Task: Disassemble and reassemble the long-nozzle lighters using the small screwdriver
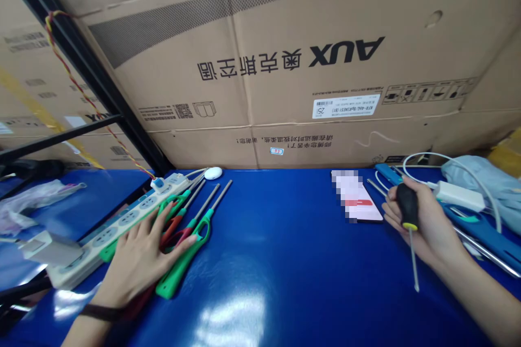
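While the left hand (140, 255) lies over the green-and-red lighters (179, 272) beside the power strip (127, 219), its fingers loosely spread on top, the right hand (427, 227) curls partly closed around a black-handled screwdriver (407, 205). Its shaft points toward the near side, over the blue table (285, 249), near the phone (362, 212).

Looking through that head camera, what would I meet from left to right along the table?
Crumpled plastic bag, left hand, small white rounded object, phone, right hand gripping a screwdriver, pale blue bundle.
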The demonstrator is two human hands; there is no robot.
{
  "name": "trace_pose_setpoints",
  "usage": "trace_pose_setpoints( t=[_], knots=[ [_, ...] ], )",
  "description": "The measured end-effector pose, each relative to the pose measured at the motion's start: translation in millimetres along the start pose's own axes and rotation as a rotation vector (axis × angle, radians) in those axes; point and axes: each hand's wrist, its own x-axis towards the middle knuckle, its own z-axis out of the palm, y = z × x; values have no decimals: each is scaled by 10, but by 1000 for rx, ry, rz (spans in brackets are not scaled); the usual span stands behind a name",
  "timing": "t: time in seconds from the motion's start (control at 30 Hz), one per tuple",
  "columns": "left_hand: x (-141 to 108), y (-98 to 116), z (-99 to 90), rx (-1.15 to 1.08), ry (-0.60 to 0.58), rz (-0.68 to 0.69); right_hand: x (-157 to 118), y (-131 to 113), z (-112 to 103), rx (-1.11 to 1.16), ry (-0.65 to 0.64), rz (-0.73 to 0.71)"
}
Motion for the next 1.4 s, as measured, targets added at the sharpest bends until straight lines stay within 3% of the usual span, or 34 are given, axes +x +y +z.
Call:
trace_pose_setpoints(
  t=[0.17, 0.33, 0.53, 0.77, 1.1, 1.3, 1.4],
  knots=[
    [-111, 101, 106, 22, 60, 94, 7, 33, -3, -28, 10, 4],
    [-234, 254, 95, -56, 65, 162, 18, 46, -11, -37, 27, 6],
    [-148, 61, 105, 4, 92, 70, 14, 38, -17, -21, 7, 2],
    [67, -287, 216, 108, -152, -20, -20, 61, 5, -14, 14, 18],
    [-295, -181, 172, 110, -129, -137, -23, 63, 18, -19, 27, 36],
    [-451, -52, 81, 96, -69, -126, -27, 66, 34, -28, 6, 29],
    [-469, -52, 69, 55, -121, -100, -39, 63, 46, -30, 19, 27]
  ],
)
